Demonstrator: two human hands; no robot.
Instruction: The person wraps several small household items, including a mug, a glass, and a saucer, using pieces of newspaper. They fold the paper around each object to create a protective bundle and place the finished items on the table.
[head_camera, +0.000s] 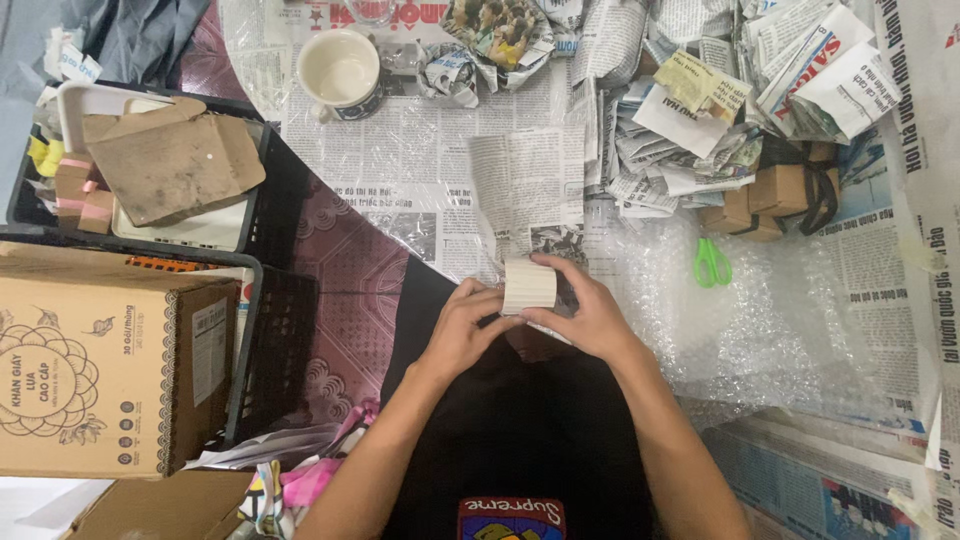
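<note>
Left hand (462, 325) and right hand (590, 315), close together, clamp a small ribbed white bundle (528, 285) between their fingertips. Keep even pressure on both ends; green scissors (711, 263) lie right of the right hand.

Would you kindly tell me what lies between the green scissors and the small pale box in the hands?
In the head view, only clear bubble wrap lies between the green scissors and the pale box.
</note>
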